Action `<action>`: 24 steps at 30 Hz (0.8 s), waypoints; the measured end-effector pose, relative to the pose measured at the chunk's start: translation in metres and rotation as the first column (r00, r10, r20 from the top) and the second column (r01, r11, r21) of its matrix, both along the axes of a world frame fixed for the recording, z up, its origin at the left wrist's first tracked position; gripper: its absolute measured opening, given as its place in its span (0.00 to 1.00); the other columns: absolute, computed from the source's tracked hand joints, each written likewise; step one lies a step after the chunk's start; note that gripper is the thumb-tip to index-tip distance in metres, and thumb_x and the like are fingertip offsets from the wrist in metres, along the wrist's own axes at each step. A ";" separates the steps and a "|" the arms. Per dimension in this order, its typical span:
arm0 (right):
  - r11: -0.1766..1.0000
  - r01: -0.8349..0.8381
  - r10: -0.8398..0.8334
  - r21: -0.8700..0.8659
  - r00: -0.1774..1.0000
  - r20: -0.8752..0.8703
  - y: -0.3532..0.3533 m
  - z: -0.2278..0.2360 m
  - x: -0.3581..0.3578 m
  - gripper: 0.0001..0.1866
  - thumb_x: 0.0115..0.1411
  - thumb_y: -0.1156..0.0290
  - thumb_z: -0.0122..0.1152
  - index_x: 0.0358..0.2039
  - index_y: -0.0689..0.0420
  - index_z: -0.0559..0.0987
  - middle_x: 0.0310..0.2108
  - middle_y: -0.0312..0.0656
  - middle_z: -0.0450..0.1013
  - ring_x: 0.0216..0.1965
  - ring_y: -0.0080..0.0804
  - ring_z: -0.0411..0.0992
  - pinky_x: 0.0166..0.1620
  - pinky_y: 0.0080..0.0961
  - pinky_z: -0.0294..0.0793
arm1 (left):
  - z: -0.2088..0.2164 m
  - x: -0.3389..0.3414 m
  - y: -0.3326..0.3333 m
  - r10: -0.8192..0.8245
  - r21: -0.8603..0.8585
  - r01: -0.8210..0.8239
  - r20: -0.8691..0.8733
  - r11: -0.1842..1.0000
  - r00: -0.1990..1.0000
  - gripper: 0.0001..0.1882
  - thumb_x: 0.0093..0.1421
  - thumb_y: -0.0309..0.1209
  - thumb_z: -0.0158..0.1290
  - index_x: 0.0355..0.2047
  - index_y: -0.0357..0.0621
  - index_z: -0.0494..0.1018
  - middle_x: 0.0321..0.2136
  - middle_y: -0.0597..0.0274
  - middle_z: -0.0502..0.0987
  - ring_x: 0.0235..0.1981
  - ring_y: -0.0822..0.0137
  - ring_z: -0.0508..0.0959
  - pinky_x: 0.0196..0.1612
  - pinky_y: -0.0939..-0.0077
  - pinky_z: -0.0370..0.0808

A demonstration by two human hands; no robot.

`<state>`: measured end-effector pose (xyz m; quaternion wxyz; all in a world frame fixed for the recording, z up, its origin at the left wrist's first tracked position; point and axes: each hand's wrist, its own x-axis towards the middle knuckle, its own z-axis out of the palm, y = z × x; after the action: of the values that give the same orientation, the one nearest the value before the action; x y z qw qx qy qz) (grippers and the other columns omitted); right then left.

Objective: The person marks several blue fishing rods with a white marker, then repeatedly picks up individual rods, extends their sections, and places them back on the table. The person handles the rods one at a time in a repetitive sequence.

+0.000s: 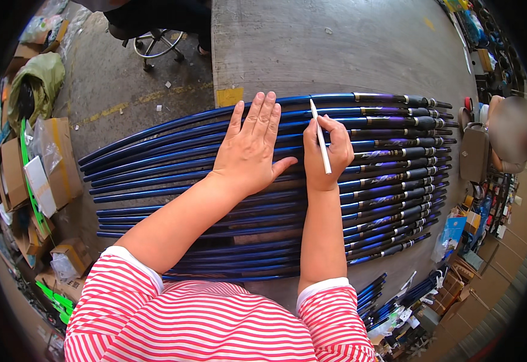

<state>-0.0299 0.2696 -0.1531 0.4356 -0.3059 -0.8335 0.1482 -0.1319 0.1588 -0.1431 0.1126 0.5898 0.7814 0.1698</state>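
Note:
Many blue and black fishing rods (390,153) lie side by side across the table, their thicker black and purple handle ends to the right. My left hand (250,142) rests flat on the far rods, fingers stretched out and thumb spread, holding nothing. In my right hand (328,151) is a slim white pen (322,142), gripped between thumb and fingers. Its tip points away from me and meets or nearly meets the farthest rod, close to that rod's handle section. The rods' thin blue ends reach out past the table's left edge.
The grey table (336,54) carries a yellow patch (230,96) at its left edge. A wheeled chair (158,43) with a seated person stands beyond. Cardboard boxes (58,157) fill the left side. Another person (504,136) is at the right, and more rods (372,295) lie lower right.

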 end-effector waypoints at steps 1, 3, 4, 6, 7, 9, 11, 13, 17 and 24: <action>1.000 0.002 -0.002 0.003 1.000 0.005 0.000 0.000 0.000 0.07 0.44 0.81 0.61 0.25 0.61 0.74 0.24 0.44 0.73 0.28 0.35 0.74 0.32 0.24 0.73 | 0.000 0.000 0.000 0.001 -0.005 -0.001 0.001 1.000 1.000 0.44 0.52 0.58 0.42 0.58 0.34 0.48 0.60 0.48 0.45 0.63 0.57 0.42 0.62 0.59 0.34; 1.000 0.007 -0.008 0.007 1.000 0.012 0.000 0.001 -0.001 0.07 0.44 0.80 0.62 0.25 0.61 0.74 0.24 0.44 0.73 0.27 0.35 0.74 0.32 0.24 0.73 | -0.002 0.000 0.000 -0.002 0.010 0.002 0.009 1.000 1.000 0.44 0.52 0.58 0.42 0.58 0.34 0.48 0.60 0.48 0.45 0.63 0.57 0.42 0.62 0.59 0.34; 1.000 0.011 -0.011 0.007 1.000 0.014 0.000 0.001 -0.001 0.07 0.44 0.80 0.62 0.25 0.61 0.74 0.24 0.44 0.73 0.27 0.35 0.74 0.32 0.24 0.73 | -0.002 0.001 0.000 -0.002 0.017 0.002 0.014 1.000 1.000 0.44 0.52 0.57 0.42 0.58 0.34 0.48 0.60 0.48 0.45 0.63 0.57 0.42 0.62 0.59 0.34; 1.000 0.014 -0.014 0.007 1.000 0.021 -0.001 0.001 -0.001 0.07 0.43 0.80 0.62 0.25 0.61 0.74 0.24 0.44 0.73 0.27 0.35 0.74 0.32 0.24 0.73 | -0.001 0.001 0.000 -0.001 0.012 0.001 0.011 1.000 1.000 0.44 0.52 0.57 0.42 0.58 0.34 0.48 0.60 0.48 0.45 0.63 0.57 0.42 0.62 0.59 0.34; 1.000 0.013 -0.014 0.008 1.000 0.026 -0.001 0.000 -0.001 0.07 0.43 0.80 0.62 0.24 0.61 0.74 0.24 0.44 0.73 0.27 0.35 0.74 0.32 0.24 0.73 | 0.000 0.000 0.000 0.000 0.009 0.000 0.009 1.000 1.000 0.44 0.52 0.57 0.42 0.58 0.34 0.48 0.60 0.48 0.45 0.63 0.57 0.42 0.62 0.59 0.34; 1.000 0.012 -0.012 0.008 0.999 0.038 0.000 0.000 -0.001 0.06 0.44 0.80 0.62 0.25 0.61 0.74 0.24 0.44 0.73 0.27 0.36 0.74 0.32 0.24 0.73 | -0.001 0.000 -0.001 -0.001 0.009 0.001 0.006 1.000 1.000 0.44 0.52 0.57 0.42 0.58 0.34 0.49 0.60 0.48 0.45 0.63 0.57 0.42 0.61 0.59 0.34; 1.000 0.009 -0.009 0.008 0.999 0.052 0.000 0.001 -0.001 0.06 0.45 0.79 0.62 0.25 0.62 0.74 0.24 0.46 0.73 0.28 0.38 0.74 0.32 0.26 0.75 | -0.001 0.000 -0.001 -0.003 0.009 0.003 0.004 1.000 1.000 0.44 0.52 0.57 0.42 0.57 0.34 0.49 0.60 0.48 0.45 0.63 0.57 0.42 0.61 0.58 0.33; 1.000 0.000 -0.001 0.013 0.998 0.059 0.000 0.001 -0.001 0.06 0.45 0.79 0.62 0.25 0.62 0.74 0.24 0.46 0.73 0.28 0.38 0.74 0.32 0.26 0.75 | -0.001 0.000 -0.001 -0.004 0.012 0.004 0.003 1.000 1.000 0.44 0.52 0.57 0.42 0.57 0.34 0.49 0.60 0.47 0.46 0.63 0.56 0.42 0.61 0.58 0.33; 0.999 0.007 -0.009 0.034 0.998 0.059 0.000 0.000 -0.002 0.06 0.44 0.79 0.61 0.24 0.62 0.74 0.24 0.46 0.73 0.27 0.39 0.74 0.32 0.26 0.75 | -0.002 0.000 -0.001 -0.001 0.017 0.001 0.008 1.000 1.000 0.44 0.52 0.57 0.43 0.57 0.34 0.50 0.60 0.47 0.46 0.63 0.56 0.42 0.61 0.58 0.33; 0.999 0.007 -0.009 0.044 0.999 0.051 0.000 0.000 -0.003 0.07 0.42 0.81 0.60 0.23 0.61 0.72 0.22 0.46 0.72 0.27 0.40 0.74 0.31 0.27 0.74 | 0.000 0.000 -0.001 -0.002 0.015 0.002 -0.003 1.000 1.000 0.44 0.52 0.57 0.42 0.57 0.33 0.50 0.60 0.47 0.46 0.63 0.56 0.42 0.61 0.58 0.34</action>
<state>-0.0325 0.2701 -0.1526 0.4212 -0.3036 -0.8462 0.1202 -0.1318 0.1578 -0.1435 0.1070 0.5916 0.7798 0.1747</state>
